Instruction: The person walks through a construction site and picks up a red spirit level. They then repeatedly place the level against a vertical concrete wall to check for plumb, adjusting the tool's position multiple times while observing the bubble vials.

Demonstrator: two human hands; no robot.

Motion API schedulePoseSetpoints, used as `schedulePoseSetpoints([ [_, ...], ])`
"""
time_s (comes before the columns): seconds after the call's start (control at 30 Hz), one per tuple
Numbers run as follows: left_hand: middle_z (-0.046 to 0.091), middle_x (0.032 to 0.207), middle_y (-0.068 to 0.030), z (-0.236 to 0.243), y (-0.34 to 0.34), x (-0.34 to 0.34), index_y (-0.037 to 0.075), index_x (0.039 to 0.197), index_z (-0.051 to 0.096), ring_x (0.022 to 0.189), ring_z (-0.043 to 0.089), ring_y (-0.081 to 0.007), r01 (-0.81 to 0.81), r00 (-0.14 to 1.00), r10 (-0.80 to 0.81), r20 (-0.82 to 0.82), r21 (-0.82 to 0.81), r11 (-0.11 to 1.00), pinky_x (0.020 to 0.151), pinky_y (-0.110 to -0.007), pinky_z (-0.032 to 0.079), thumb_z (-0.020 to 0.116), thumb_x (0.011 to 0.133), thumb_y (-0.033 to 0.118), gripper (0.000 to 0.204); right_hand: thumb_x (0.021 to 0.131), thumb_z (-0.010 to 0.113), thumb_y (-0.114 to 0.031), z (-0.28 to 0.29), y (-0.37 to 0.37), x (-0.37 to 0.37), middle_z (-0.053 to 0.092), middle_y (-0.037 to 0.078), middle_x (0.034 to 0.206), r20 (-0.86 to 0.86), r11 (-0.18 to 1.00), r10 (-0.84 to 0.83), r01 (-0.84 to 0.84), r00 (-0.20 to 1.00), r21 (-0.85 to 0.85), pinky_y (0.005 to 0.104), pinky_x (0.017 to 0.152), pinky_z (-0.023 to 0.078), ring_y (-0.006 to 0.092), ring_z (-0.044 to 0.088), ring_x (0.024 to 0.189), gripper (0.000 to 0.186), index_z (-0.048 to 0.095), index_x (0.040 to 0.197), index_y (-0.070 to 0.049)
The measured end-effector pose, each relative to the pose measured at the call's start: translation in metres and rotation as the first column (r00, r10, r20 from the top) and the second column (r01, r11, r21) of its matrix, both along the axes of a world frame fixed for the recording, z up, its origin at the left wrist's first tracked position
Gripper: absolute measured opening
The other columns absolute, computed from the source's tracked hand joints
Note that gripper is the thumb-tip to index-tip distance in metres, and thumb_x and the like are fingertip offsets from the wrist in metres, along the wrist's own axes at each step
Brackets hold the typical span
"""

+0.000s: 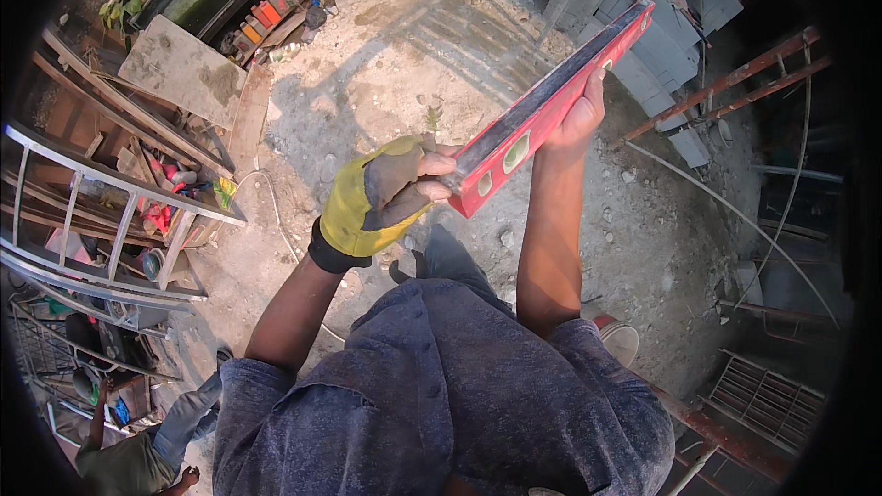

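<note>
A long red spirit level [542, 119], with oval openings along its side and a dusty dark top face, is held tilted in front of me, its far end up to the right. My right hand [579, 119], bare, is closed around its far half. At the near end, my left hand [375, 197] wears a worn yellow and grey work glove with bare fingertips sticking out. Those fingertips grip the level's end; part of their hold is hidden behind it.
Dusty, rubble-strewn ground [322, 129] lies below. On the left stand a metal ladder [115, 179] and a stone slab [184, 69]; at lower left, another person [138, 455]. A rusty ladder-like frame [726, 83] leans on the right. A bucket [618, 340] sits by my right elbow.
</note>
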State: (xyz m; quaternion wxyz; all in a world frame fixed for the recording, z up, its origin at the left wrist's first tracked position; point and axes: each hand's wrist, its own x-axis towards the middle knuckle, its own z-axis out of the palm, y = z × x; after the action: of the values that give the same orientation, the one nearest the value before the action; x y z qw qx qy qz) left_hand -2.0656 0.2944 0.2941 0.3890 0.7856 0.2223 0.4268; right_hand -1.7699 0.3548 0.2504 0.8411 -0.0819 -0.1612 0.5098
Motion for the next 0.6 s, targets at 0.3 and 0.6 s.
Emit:
schedulePoseSetpoints([
  [0.3,0.07,0.123,-0.0117,0.055,0.143,0.083,0.012,0.122,0.07,0.107,0.069,-0.0339,0.038,0.98,0.071,-0.183,0.532,0.846,0.097,-0.043,0.054,0.086,0.074,0.01,0.051,0.112,0.042,-0.032,0.037,0.077,0.104,0.066,0.009,0.109,0.158,0.951,-0.236,0.261,0.959,-0.165,0.0423,0.085,0.057,0.0246,0.067,0.097,0.029,0.057,0.123,-0.009],
  [0.6,0.069,0.094,-0.0114,0.06,0.259,0.174,0.005,0.106,0.064,0.085,0.066,-0.0293,0.251,0.968,-0.243,-0.063,0.258,0.933,0.087,-0.038,0.055,0.073,0.088,0.002,0.021,0.111,0.041,-0.026,0.021,0.138,0.177,0.066,0.01,0.106,0.064,0.827,-0.402,0.393,0.913,-0.403,0.0449,0.082,0.058,0.0265,0.068,0.093,0.026,0.056,0.119,-0.006],
])
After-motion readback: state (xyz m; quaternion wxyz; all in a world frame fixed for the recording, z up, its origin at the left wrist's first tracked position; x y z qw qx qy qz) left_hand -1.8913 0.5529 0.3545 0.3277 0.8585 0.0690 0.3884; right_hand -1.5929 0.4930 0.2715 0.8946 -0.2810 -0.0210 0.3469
